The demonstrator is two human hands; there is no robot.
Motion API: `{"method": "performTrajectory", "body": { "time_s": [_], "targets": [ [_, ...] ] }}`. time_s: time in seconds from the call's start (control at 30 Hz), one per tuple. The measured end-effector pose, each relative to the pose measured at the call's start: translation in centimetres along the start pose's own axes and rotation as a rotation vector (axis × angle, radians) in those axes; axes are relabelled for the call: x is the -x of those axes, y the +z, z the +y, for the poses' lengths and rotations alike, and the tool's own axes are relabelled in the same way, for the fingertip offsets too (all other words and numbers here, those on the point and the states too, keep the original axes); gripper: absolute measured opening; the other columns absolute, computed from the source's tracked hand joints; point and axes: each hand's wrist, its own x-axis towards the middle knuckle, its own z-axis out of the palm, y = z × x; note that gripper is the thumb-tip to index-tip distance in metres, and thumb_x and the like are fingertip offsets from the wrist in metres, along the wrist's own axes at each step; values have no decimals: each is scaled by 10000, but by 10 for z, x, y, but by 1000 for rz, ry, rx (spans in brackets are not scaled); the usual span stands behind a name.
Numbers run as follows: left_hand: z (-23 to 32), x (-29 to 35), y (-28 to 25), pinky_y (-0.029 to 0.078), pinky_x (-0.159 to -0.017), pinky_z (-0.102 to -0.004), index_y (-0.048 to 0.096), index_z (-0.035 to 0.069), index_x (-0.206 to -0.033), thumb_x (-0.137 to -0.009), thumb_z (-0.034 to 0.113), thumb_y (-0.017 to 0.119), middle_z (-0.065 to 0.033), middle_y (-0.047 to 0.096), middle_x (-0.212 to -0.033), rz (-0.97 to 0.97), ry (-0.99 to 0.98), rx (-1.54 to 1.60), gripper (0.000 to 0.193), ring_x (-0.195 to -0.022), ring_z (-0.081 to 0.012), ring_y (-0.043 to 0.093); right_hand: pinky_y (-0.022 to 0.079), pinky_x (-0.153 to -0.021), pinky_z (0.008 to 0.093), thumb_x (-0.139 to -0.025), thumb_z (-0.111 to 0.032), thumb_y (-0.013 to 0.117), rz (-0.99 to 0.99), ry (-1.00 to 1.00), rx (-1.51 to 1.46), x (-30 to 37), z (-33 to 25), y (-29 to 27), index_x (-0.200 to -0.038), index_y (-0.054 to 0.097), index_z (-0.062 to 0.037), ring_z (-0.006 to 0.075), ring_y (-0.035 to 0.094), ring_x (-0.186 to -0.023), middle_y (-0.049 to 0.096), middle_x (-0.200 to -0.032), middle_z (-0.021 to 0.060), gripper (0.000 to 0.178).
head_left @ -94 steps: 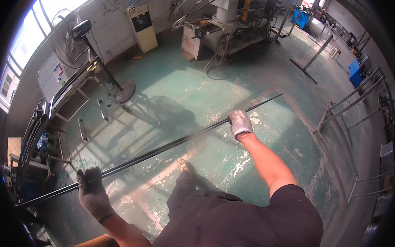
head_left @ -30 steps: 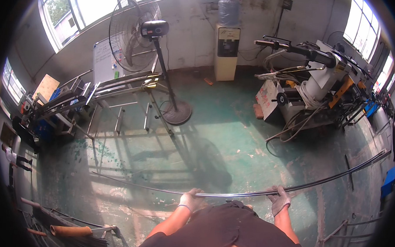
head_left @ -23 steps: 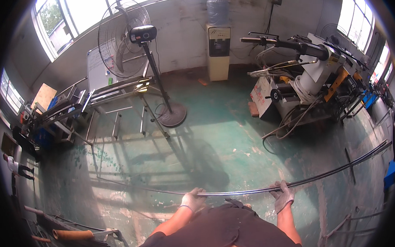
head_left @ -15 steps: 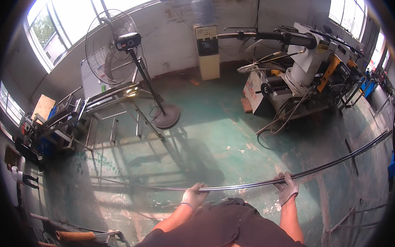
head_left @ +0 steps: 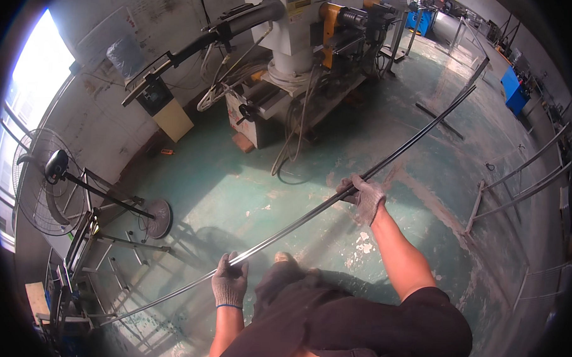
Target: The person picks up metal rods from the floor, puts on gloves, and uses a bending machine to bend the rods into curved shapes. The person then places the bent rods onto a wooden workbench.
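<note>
A long thin dark metal rod (head_left: 297,222) runs from the lower left up to the upper right above the green floor. My left hand (head_left: 229,282), in a grey work glove, grips it near the lower middle. My right hand (head_left: 363,195), also gloved, holds it further up toward the right. The rod's far end reaches toward the upper right, its near end toward the racks at the lower left.
A large white and yellow machine (head_left: 303,40) with hoses stands at the top. A pedestal fan (head_left: 46,183) and metal racks (head_left: 81,259) are on the left. Metal frames (head_left: 519,186) stand at the right, a blue cabinet (head_left: 513,89) further back.
The view has swung from the fan toward the big machine. Both hands keep their grip on the rod, which now points toward the upper right.
</note>
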Motion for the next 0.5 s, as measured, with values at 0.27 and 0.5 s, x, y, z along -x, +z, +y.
{"method": "performTrajectory", "body": {
  "time_s": [0.27, 0.5],
  "targets": [
    [56, -100, 125, 571, -1003, -386, 584, 7, -1335, -932, 254, 815, -112, 752, -1298, -16, -192, 616, 527, -1163, -300, 726, 649, -798, 430, -1059, -199, 672, -3, -92, 4, -133, -86, -21, -1143, 612, -18, 278, 750, -871, 718, -992, 109, 209],
    [107, -194, 294, 551, -1043, -352, 548, -39, -1354, -995, 154, 759, -134, 725, -1315, -125, 117, 206, 459, -1220, -250, 681, 601, -829, 455, -1066, -299, 657, 23, -112, 48, -245, -163, -17, -1174, 629, -43, 258, 760, -905, 742, -1038, 90, 279]
  ]
}}
